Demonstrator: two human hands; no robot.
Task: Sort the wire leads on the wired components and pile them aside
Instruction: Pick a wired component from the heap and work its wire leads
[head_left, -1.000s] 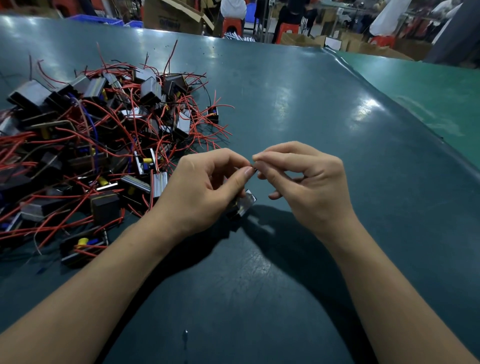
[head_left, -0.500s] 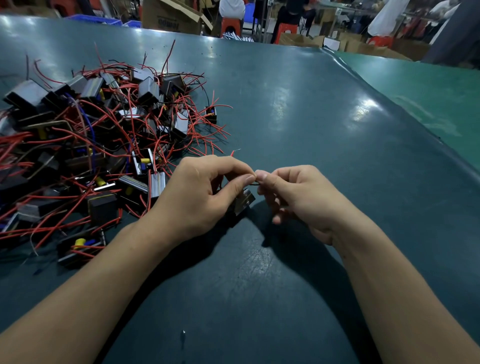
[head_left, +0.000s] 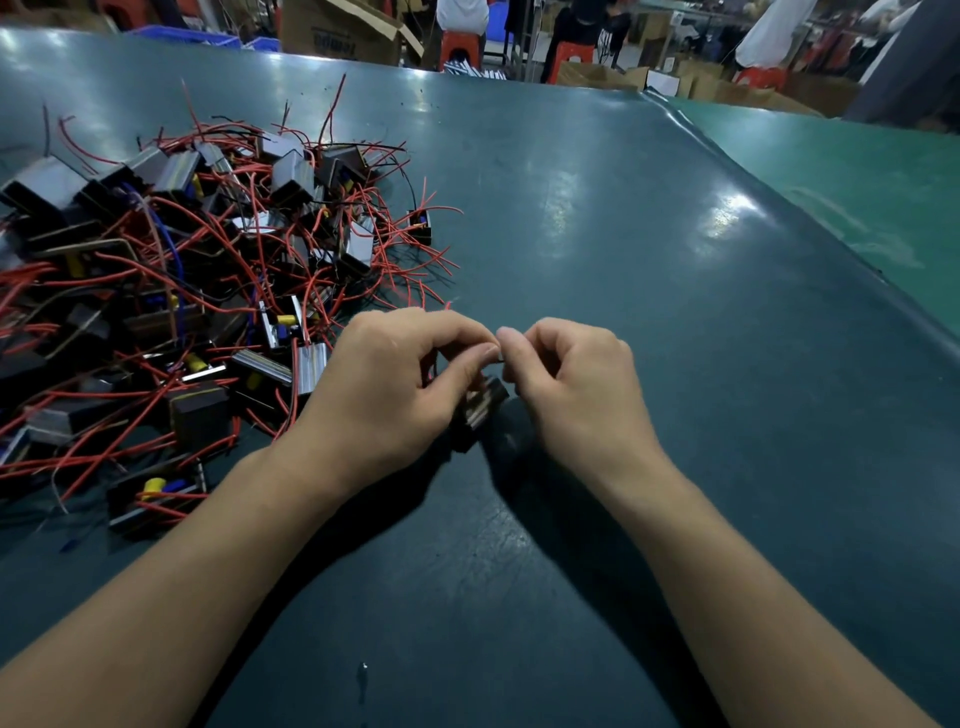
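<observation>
A small black and metal wired component (head_left: 480, 410) sits between my hands just above the dark green table (head_left: 649, 322). My left hand (head_left: 395, 389) curls around it, thumb and forefinger pinching near its top. My right hand (head_left: 576, 384) pinches a thin wire lead at the component's upper edge, fingertips touching those of my left hand. The lead itself is almost hidden by the fingers. A large heap of similar components with red wires (head_left: 171, 291) lies to the left.
The heap spreads across the table's left half, red leads reaching out toward my left hand. A lighter green table surface (head_left: 857, 171) adjoins on the right. Cardboard boxes (head_left: 337, 26), red stools and people stand beyond the far edge.
My right hand has dropped lower and curled tighter at the lead. Both hands and the component have shifted slightly downward toward the table.
</observation>
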